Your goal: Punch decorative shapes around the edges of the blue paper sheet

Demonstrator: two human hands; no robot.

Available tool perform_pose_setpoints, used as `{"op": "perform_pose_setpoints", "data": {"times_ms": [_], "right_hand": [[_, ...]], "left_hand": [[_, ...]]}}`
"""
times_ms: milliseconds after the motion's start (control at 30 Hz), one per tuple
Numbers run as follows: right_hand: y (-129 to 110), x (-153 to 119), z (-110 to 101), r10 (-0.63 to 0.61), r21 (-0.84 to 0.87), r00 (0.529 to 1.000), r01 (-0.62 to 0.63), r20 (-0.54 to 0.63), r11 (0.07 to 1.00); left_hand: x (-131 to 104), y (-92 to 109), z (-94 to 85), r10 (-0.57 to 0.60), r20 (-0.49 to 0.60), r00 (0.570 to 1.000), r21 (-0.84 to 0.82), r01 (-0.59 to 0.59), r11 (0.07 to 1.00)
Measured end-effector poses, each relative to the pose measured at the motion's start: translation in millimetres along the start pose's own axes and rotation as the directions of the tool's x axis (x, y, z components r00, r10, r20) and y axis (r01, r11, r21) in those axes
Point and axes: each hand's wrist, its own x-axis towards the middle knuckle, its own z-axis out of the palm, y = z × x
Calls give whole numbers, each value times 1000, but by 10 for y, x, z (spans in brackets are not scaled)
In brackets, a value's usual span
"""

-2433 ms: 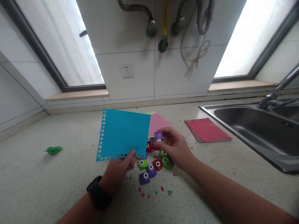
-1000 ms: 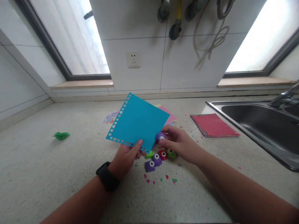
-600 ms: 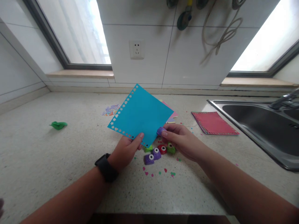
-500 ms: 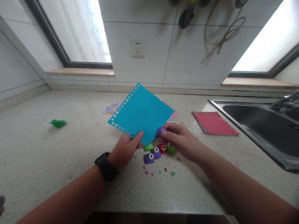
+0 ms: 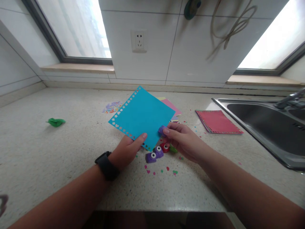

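A blue square sheet (image 5: pixel 145 114) has small shapes punched along its left and lower-left edges. My left hand (image 5: pixel 130 149) pinches its lower-left edge near the bottom corner, thumb on top. Between the fingers of my right hand (image 5: pixel 179 136) is a small purple punch (image 5: pixel 162 130), set at the sheet's lower-right edge. Below the sheet on the counter stand two more purple punches (image 5: pixel 151 157), a red punch (image 5: pixel 165 147) and a green one (image 5: pixel 173 149), partly hidden by my right hand.
Pink and other coloured sheets (image 5: pixel 170 106) lie behind the blue one. Punched bits (image 5: pixel 111 107) are heaped at the back left. A green crumpled item (image 5: pixel 56 122) lies left. A stack of red-topped sheets (image 5: pixel 220 121) sits beside the sink (image 5: pixel 262 127).
The view has tipped down slightly. The blue sheet has shifted a little, showing more of the pink sheet behind it. Both hands keep their holds, with the purple punch still at the edge.
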Motion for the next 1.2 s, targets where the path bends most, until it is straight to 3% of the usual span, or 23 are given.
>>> {"op": "perform_pose_setpoints", "data": {"times_ms": [233, 500, 933, 1200], "right_hand": [[-7, -18, 9, -14, -8, 999, 14, 46, 1000], [-48, -39, 42, 38, -22, 997, -37, 62, 999], [23, -38, 115, 86, -78, 995, -83, 46, 993], [43, -36, 162, 51, -131, 997, -42, 61, 990]], "left_hand": [[7, -92, -76, -104, 107, 989, 6, 104, 995], [18, 56, -10, 42, 153, 987, 39, -48, 998], [2, 58, 28, 32, 55, 998, 68, -36, 997], [16, 5, -2, 72, 90, 993, 111, -82, 990]]}}
